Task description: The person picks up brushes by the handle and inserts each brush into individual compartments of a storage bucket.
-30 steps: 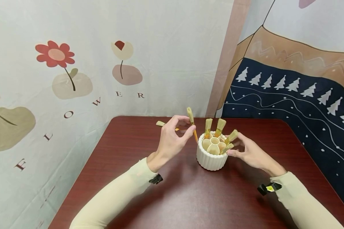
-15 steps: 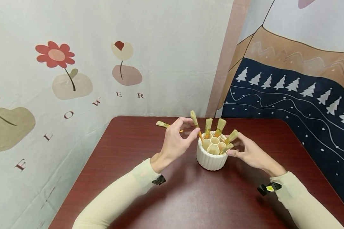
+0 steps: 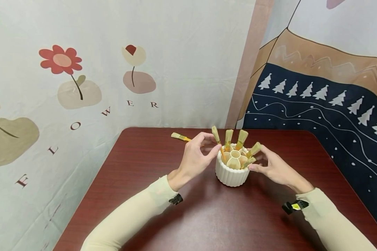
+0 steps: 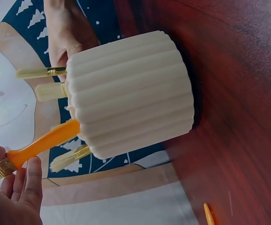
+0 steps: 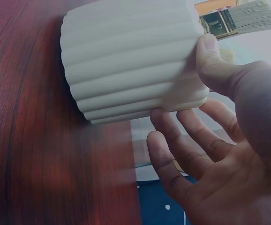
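A white ribbed brush holder [image 3: 231,177] with petal-shaped compartments stands upright on the table. My left hand [image 3: 195,158] pinches a paintbrush [image 3: 215,134], bristles up, its orange handle tilted into the holder's left side. In the left wrist view, the handle's end [image 4: 63,135] goes behind the ribbed rim. On the other side, my right hand [image 3: 276,168] holds the holder, thumb at the rim and fingers against the wall, as the right wrist view shows. Several paintbrushes [image 3: 241,137] stand bristles up in the back and right compartments.
Behind my left hand, another paintbrush [image 3: 180,136] lies on the dark red table [image 3: 144,157], partly hidden by that hand. Printed cloths [image 3: 188,69] hang right behind the table's back edge.
My left hand has moved right and slightly down with the paintbrush, bringing its handle from beside the rim into the holder. More of the lying brush shows. The right hand has stayed put.
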`<state>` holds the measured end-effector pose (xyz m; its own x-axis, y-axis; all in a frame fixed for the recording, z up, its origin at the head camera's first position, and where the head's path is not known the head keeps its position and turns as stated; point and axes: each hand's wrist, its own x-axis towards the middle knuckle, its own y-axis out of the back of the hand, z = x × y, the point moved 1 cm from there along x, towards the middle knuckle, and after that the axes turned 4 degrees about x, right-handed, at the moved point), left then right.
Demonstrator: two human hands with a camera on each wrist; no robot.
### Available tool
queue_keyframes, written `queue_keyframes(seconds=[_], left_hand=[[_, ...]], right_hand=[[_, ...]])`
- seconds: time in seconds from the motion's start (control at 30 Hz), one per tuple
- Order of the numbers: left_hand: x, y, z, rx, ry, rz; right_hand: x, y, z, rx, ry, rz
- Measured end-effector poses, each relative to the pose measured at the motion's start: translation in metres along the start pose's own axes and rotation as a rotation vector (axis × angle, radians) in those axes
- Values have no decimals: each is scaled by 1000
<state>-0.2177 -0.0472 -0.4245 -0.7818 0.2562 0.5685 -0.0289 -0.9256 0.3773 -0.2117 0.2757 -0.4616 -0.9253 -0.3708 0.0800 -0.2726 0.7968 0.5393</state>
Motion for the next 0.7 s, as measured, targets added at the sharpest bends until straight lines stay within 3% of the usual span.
queue_keyframes(seconds=[0.7], left_hand=[[-5, -10, -12, 17, 57, -72]], right_hand=[[0, 1, -1, -8, -3, 0]])
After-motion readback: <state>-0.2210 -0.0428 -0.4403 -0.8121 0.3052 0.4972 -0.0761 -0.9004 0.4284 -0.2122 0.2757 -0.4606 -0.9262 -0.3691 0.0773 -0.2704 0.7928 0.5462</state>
